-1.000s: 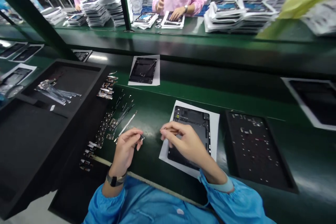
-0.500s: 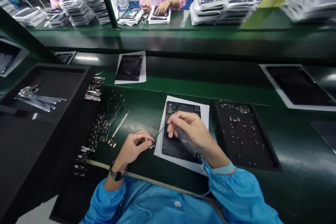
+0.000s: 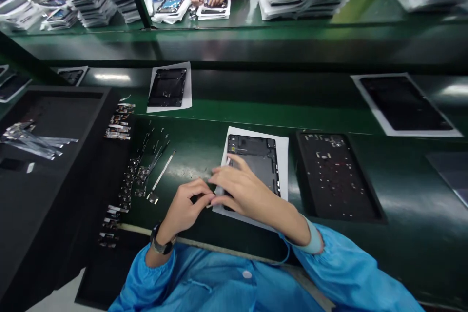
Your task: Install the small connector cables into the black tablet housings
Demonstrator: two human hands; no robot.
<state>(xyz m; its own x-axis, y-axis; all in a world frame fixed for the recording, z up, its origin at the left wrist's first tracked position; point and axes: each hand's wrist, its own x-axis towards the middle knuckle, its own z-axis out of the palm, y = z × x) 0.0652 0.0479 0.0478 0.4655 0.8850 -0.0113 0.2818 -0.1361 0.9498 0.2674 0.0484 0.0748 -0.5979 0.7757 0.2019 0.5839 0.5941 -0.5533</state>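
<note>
At lower centre of the frame, the left hand (image 3: 186, 207) and right hand (image 3: 243, 190) meet, each grip pinching one small part (image 3: 208, 204). It sits just off the lower-left corner of the tablet shell (image 3: 261, 156) on the green desk (image 3: 204, 151).

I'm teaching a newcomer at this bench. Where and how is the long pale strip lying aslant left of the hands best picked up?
The strip lies flat, so pinch its near end, where a small dark connector block probably offers a raised edge. Come from its right, over bare green mat; other thin cables crowd its left.
</note>
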